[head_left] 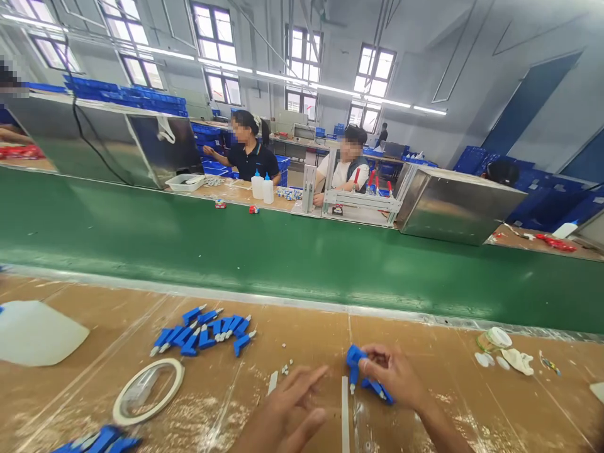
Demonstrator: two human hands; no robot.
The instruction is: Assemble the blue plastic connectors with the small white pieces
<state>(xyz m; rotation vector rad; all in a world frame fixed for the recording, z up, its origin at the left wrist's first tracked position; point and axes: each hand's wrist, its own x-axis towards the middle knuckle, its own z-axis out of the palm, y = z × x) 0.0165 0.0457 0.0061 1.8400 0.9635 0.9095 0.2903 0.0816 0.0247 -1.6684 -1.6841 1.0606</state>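
My right hand (394,371) pinches a blue plastic part (355,360) with a pale tip pointing down, just above the brown worktop. Another blue piece (378,389) lies under that hand, partly covered by it. To the left, my left hand (295,409) hovers over the bench with its fingers apart and nothing in them. Beside its fingertips are a few small white bits (285,367) and a short pale strip (272,382). A longer pale strip (345,409) runs along the worktop between my hands.
Several similar blue parts (202,330) form a loose cluster at the left. A tape roll (123,414) lies nearer me, by more blue pieces (101,439). At right stands a small jar (495,340). Beyond the green conveyor belt (264,258), co-workers (252,157) sit at another bench.
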